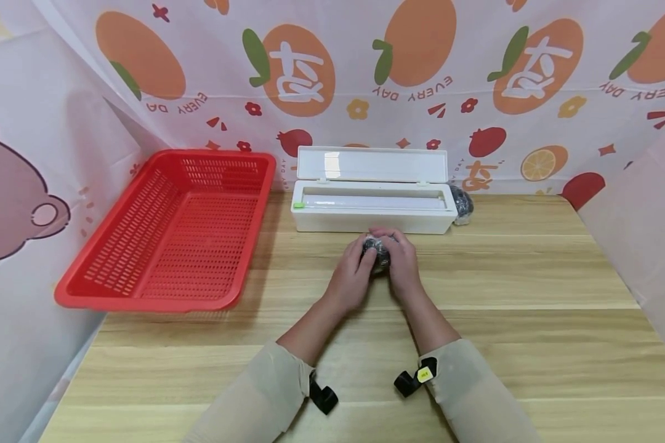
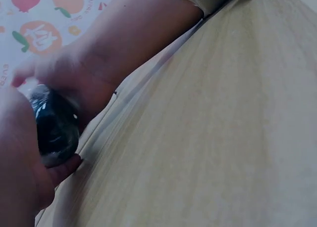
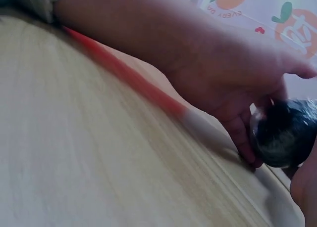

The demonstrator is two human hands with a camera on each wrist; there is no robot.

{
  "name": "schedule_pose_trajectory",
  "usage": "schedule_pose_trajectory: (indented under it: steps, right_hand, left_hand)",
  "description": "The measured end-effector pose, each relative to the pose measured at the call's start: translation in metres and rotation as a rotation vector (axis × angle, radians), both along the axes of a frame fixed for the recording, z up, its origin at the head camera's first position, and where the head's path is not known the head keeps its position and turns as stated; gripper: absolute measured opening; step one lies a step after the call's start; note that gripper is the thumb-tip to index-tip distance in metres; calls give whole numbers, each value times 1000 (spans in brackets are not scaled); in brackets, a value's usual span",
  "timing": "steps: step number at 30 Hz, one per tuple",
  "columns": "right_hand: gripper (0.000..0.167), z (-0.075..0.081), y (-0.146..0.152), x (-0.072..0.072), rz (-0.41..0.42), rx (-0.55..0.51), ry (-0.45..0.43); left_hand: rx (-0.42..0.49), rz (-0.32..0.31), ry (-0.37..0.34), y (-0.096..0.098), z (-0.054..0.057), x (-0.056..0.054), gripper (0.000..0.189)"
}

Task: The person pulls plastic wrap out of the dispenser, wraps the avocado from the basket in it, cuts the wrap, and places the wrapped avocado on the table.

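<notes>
Between both hands is a dark, round object (image 1: pixel 380 258) wrapped in clear plastic film, low over the wooden table, just in front of a white film dispenser box (image 1: pixel 374 223). My left hand (image 1: pixel 350 277) grips it from the left, its thumb lying across the near side. My right hand (image 1: pixel 406 264) holds it from the right with curled fingers. In the left wrist view the wrapped object (image 2: pixel 55 128) looks dark and glossy, partly covered by the hands. Wrinkled film shines on the wrapped object (image 3: pixel 285 133) in the right wrist view.
The dispenser's lid (image 1: pixel 371 165) stands raised at the back, and a green slider (image 1: pixel 298 205) sits at its left end. A second dark, film-wrapped object (image 1: pixel 462 205) lies by the box's right end. At left stands a red plastic basket (image 1: pixel 249 246). A printed curtain (image 1: pixel 332 132) hangs behind.
</notes>
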State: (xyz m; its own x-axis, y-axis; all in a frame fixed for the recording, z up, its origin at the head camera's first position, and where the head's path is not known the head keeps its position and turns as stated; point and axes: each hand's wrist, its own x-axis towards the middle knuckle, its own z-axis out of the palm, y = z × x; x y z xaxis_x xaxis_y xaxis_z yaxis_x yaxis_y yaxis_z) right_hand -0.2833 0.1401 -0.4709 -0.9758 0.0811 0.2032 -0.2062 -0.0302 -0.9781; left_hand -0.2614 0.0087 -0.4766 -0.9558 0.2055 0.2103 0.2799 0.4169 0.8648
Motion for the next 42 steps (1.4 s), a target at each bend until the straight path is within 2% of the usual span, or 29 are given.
schedule_pose_trajectory:
  steps: [4, 7, 10, 15, 17, 18, 24, 26, 28, 31, 33, 37, 42]
  right_hand:
    - [45, 1, 0, 2, 166, 4, 63]
    - [47, 1, 0, 2, 265, -7, 38]
    - [51, 1, 1, 2, 338, 25, 2]
    - [71, 0, 2, 1, 391, 150, -26]
    - [76, -1, 2, 1, 389, 159, -44]
    - [76, -1, 1, 0, 377, 162, -57]
    - [65, -3, -2, 0, 282, 157, -89]
    - [63, -3, -2, 0, 241, 176, -76]
    - [62, -3, -2, 0, 202, 197, -55]
    - [65, -3, -3, 1, 166, 255, -17]
    - [68, -3, -5, 2, 158, 308, 13]
    - [73, -3, -5, 3, 193, 362, 60]
    - [81, -5, -3, 3, 322, 292, 59]
  left_hand:
    - [106, 96, -52, -1, -1, -4, 55]
    - [175, 157, -112, -3, -1, -7, 50]
    - [246, 214, -164, -6, 0, -11, 46]
    - [421, 276, -297, -11, 3, -17, 45]
    - [466, 287, -331, -13, 2, -18, 45]
    - [464, 292, -327, -14, 2, -18, 45]
    - [370, 290, -188, -16, -1, -20, 44]
    - [366, 246, -167, -15, 0, -20, 46]
    - [399, 183, -173, -13, 1, -18, 48]
    - [491, 91, -210, -11, 3, -17, 50]
    - [558, 62, -239, -10, 4, -17, 49]
    - [704, 61, -332, -11, 7, -19, 47]
    - [972, 114, -498, -16, 10, -25, 53]
